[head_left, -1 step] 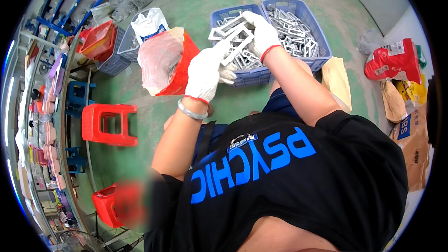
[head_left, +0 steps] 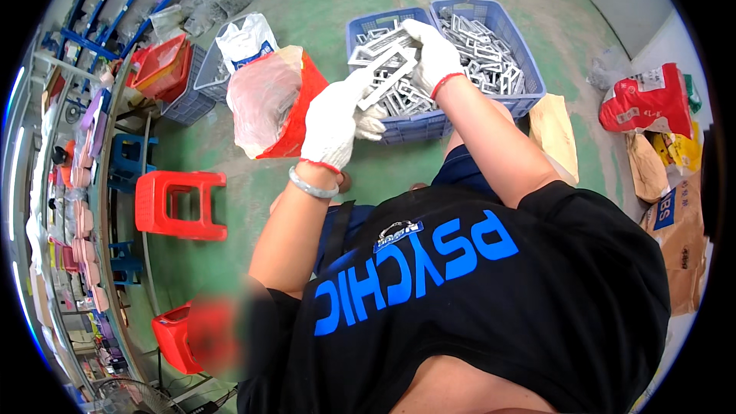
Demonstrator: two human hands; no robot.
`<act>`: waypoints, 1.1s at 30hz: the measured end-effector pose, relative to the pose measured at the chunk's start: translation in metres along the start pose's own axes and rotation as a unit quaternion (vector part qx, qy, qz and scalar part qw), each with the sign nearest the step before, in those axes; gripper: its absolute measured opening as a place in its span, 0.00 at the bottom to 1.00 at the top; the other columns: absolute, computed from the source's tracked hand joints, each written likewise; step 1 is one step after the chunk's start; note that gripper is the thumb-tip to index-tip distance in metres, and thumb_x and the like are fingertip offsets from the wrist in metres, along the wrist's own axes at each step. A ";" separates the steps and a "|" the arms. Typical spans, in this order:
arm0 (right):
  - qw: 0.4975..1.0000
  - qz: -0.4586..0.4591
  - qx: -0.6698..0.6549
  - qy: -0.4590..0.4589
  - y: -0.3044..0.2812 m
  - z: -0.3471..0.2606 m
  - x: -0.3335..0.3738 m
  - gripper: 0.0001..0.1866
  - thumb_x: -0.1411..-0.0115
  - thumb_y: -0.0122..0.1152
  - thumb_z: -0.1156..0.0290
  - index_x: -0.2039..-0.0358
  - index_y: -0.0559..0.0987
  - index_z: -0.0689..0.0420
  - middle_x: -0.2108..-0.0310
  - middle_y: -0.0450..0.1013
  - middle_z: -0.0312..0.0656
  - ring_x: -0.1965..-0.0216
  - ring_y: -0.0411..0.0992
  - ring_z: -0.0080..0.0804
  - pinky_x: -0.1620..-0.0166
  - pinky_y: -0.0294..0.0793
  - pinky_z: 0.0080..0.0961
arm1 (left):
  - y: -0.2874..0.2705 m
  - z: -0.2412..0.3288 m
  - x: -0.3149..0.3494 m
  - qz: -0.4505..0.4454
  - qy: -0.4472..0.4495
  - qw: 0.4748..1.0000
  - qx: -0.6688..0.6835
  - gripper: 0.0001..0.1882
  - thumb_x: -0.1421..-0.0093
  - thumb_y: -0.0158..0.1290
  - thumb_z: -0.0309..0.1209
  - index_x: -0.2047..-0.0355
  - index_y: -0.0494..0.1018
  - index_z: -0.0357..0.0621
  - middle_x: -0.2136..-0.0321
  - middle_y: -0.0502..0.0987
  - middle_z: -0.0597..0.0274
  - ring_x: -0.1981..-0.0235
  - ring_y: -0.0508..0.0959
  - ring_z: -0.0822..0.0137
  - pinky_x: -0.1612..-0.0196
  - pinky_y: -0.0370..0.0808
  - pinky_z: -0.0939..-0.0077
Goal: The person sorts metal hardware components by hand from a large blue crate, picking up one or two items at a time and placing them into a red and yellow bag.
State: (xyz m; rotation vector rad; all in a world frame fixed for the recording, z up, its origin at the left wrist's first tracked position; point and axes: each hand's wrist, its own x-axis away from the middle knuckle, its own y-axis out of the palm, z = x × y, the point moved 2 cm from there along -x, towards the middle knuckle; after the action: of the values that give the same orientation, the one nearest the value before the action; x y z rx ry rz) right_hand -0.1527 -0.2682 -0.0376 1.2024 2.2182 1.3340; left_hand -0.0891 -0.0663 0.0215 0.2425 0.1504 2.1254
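At least one silver-grey, metal-looking rectangular frame spans upper centre between your white-gloved left hand, pinching its near end, and right hand, grasping its far side, over a blue plastic basket of similar frames, presumably so slips land inside.

Metal frames (slightly glossy), plastic baskets, matt cloth gloves.
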 end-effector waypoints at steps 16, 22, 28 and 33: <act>0.991 0.107 -0.002 -0.082 -0.071 -0.040 -0.028 0.06 0.44 0.63 0.74 0.67 0.79 0.60 0.67 0.77 0.43 0.67 0.75 0.37 0.60 0.77 0.34 | -0.005 -0.024 -0.034 -0.088 -0.243 0.902 0.346 0.26 0.31 0.46 0.47 0.55 0.72 0.31 0.78 0.66 0.68 0.80 0.63 0.78 0.82 0.60 0.86; 0.996 0.061 0.033 -0.051 -0.062 -0.049 -0.014 0.04 0.41 0.60 0.71 0.67 0.80 0.57 0.69 0.76 0.39 0.67 0.75 0.34 0.62 0.78 0.35 | 0.004 -0.006 -0.026 -0.014 -0.161 0.933 0.321 0.21 0.31 0.48 0.42 0.57 0.72 0.31 0.77 0.74 0.63 0.82 0.68 0.73 0.81 0.65 0.82; 0.994 0.057 0.071 -0.067 -0.033 -0.053 0.004 0.06 0.41 0.59 0.69 0.66 0.81 0.56 0.69 0.76 0.37 0.69 0.75 0.32 0.68 0.77 0.37 | -0.004 0.006 -0.003 0.068 0.089 0.990 -0.090 0.12 0.34 0.53 0.32 0.55 0.76 0.36 0.70 0.79 0.63 0.76 0.77 0.74 0.72 0.74 0.82; 0.994 0.043 0.086 -0.049 -0.036 -0.050 -0.002 0.07 0.42 0.60 0.67 0.66 0.81 0.55 0.69 0.77 0.36 0.70 0.74 0.30 0.72 0.74 0.32 | -0.026 0.010 0.000 0.087 0.485 0.759 -0.425 0.17 0.48 0.62 0.20 0.56 0.78 0.36 0.67 0.82 0.55 0.65 0.82 0.64 0.60 0.79 0.72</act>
State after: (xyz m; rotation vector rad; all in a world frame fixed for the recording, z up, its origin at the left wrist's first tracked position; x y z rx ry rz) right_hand -0.2002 -0.3077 -0.0409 1.4053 2.2726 1.1070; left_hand -0.0654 -0.0527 0.0257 -1.4460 -0.2657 2.0618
